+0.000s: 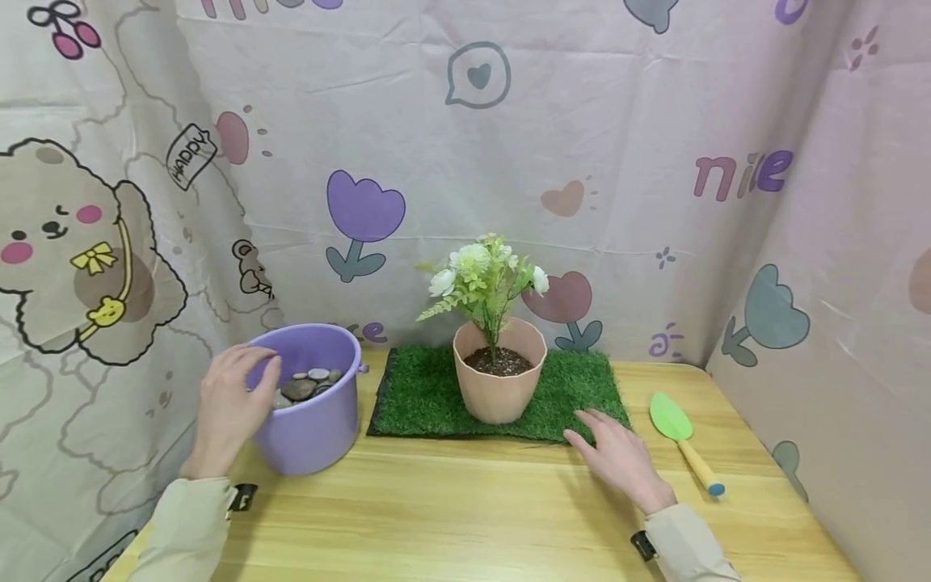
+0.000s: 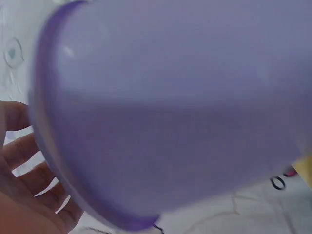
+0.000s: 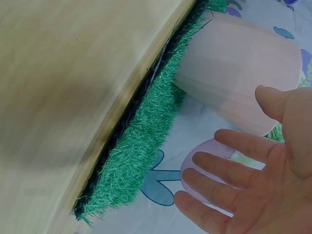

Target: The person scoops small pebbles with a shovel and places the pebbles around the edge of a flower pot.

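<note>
My left hand (image 1: 231,396) is at the left side of a purple bucket (image 1: 309,440), its fingers reaching over the rim. In the left wrist view the spread fingers (image 2: 34,178) lie along the rim's far side, and I cannot tell whether they touch it. Several grey and brown stones (image 1: 300,390) lie inside the bucket. Held out with extended fingers, my right hand (image 1: 618,457) is near the front right corner of a green artificial grass mat (image 1: 422,396). It grips nothing. A pale pink flowerpot (image 1: 500,396) stands on the mat, holding dark soil and white flowers (image 1: 473,263).
To the right of the right hand, a small trowel (image 1: 672,416) with a green blade and wooden handle lies on the wooden table (image 1: 436,517). A printed cloth (image 1: 451,162) hangs behind the table and along both sides.
</note>
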Available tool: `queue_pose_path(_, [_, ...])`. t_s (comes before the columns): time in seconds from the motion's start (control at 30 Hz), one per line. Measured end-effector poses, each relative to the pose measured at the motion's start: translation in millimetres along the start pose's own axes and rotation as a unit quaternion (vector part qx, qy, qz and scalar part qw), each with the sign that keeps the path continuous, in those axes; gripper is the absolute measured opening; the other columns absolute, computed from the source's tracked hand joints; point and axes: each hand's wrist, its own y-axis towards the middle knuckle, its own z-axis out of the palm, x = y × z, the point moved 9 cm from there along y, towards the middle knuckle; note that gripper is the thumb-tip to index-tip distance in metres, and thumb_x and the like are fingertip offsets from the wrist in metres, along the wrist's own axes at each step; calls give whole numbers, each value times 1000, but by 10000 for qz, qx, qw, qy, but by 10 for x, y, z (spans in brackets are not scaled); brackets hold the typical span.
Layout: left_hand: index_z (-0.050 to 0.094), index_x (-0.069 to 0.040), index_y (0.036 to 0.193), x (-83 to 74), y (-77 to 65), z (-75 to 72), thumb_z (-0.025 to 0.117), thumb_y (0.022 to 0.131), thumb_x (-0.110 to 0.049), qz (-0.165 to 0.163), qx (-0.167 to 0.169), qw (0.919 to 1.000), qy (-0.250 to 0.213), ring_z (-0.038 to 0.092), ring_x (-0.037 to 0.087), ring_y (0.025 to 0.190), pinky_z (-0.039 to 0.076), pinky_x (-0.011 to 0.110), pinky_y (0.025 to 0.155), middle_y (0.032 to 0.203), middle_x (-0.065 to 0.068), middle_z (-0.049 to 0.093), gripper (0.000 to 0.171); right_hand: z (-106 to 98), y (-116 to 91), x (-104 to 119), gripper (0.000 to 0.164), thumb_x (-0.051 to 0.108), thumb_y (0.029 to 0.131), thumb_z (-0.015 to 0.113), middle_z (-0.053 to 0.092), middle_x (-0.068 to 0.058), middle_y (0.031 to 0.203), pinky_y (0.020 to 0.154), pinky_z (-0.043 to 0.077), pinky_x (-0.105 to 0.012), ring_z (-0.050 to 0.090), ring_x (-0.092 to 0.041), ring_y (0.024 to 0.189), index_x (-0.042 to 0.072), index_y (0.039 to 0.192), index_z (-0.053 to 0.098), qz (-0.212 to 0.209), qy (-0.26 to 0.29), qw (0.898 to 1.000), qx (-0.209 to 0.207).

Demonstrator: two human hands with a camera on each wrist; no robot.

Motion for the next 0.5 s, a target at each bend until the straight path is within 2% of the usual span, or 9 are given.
queue_pose_path(0.1, [70, 6, 101, 194, -6, -19, 63, 88, -10, -304, 300, 9990, 92, 51, 51, 113, 34, 62, 97, 110, 32, 65, 22, 7, 12, 4, 57, 47, 98, 52, 53, -21, 141, 99, 39, -66, 50, -44, 128, 8, 139, 55, -20, 24, 10000, -50])
queue_pose_path(0.23, [68, 6, 107, 369, -44, -1, 60, 92, -16, -585, 817, 9947, 228, 46, 53, 118, 31, 65, 99, 118, 34, 61, 28, 23, 20, 3, 55, 46, 97, 53, 54, -21, 140, 100, 40, -64, 52, -44, 127, 9, 138, 56, -5, -3, 10000, -62])
queue_pose_path(0.4, [65, 5, 117, 549, -55, 61, 56, 96, -26, -969, 1438, 9843, 334, 42, 56, 122, 29, 68, 99, 128, 35, 54, 39, 33, 22, 6, 56, 48, 97, 52, 56, -20, 139, 98, 41, -64, 53, -43, 126, 9, 136, 58, -14, -22, 10000, -54])
queue_pose_path(0.5, [62, 7, 123, 644, -27, 94, 53, 98, -28, -1160, 1696, 9783, 285, 42, 57, 122, 30, 68, 98, 132, 36, 50, 44, 29, 19, 13, 56, 49, 97, 52, 56, -20, 139, 98, 41, -64, 53, -44, 126, 10, 137, 57, -13, -35, 10000, -80])
